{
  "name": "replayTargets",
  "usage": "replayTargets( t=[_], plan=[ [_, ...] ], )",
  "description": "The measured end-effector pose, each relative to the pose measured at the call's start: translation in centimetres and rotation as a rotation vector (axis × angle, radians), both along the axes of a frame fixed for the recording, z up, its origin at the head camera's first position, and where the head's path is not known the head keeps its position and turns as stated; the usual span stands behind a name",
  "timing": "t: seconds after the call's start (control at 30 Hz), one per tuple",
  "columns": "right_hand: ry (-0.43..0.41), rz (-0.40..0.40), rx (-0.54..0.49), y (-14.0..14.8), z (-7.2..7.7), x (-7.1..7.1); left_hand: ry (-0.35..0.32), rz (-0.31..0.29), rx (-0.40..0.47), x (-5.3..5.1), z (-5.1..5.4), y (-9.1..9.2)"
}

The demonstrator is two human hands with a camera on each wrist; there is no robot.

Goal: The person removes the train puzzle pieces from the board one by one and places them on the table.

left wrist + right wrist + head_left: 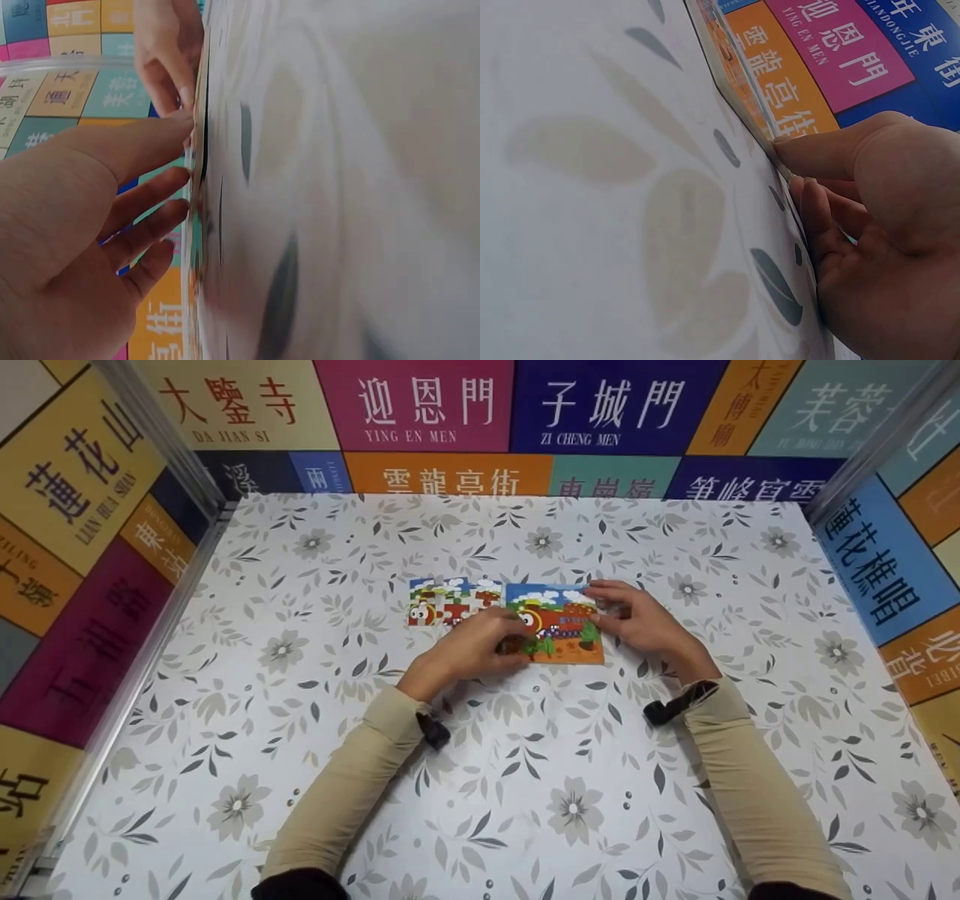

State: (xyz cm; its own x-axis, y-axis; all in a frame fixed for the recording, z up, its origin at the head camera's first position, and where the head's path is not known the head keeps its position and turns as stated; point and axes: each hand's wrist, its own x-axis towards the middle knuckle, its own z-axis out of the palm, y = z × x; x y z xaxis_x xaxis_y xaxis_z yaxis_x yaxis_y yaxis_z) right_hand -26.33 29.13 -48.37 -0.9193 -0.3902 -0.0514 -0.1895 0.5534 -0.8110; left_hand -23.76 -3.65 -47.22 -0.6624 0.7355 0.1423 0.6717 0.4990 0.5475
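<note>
A flat picture board [566, 649] with a cartoon train under a blue sky lies on the flowered table. My left hand [480, 649] is at its left edge, hiding part of that side. In the left wrist view, this hand's thumb [161, 135] and spread fingers [154, 217] touch the thin edge. My right hand [641, 619] holds the board by its upper right corner, thumb on the right edge. In the right wrist view, its thumb [817, 154] meets the board's side. Left of the board are joined jigsaw pieces [450, 604] with a similar train, partly behind the left hand.
The white table [480, 780] has a grey leaf and flower print. Panels with large lettering [424, 405] stand along the back and both sides. Each wrist wears a dark strap with a small camera [664, 711].
</note>
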Motion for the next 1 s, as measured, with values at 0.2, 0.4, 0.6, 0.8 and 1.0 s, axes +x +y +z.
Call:
replayTargets(
  t=[0.2, 0.4, 0.6, 0.8, 1.0],
  plan=[
    [0.009, 0.003, 0.009, 0.7, -0.9, -0.7, -0.019, 0.036, -0.048, 0.2, 0.1, 1.7],
    [0.021, 0.001, 0.021, 0.7, -1.1, -0.7, -0.046, 0.073, -0.079, 0.1, 0.2, 2.8],
    [0.017, 0.025, 0.004, 0.7, -0.9, -0.5, -0.074, 0.074, -0.068, -0.3, 0.2, 3.4],
    [0.004, 0.000, -0.006, 0.5, -1.0, -0.4, -0.084, 0.057, -0.014, -0.4, -0.1, 3.5],
    [0.015, 0.000, 0.004, 0.6, -1.2, -0.5, -0.131, 0.095, -0.034, -0.3, -0.1, 3.5]
  ],
)
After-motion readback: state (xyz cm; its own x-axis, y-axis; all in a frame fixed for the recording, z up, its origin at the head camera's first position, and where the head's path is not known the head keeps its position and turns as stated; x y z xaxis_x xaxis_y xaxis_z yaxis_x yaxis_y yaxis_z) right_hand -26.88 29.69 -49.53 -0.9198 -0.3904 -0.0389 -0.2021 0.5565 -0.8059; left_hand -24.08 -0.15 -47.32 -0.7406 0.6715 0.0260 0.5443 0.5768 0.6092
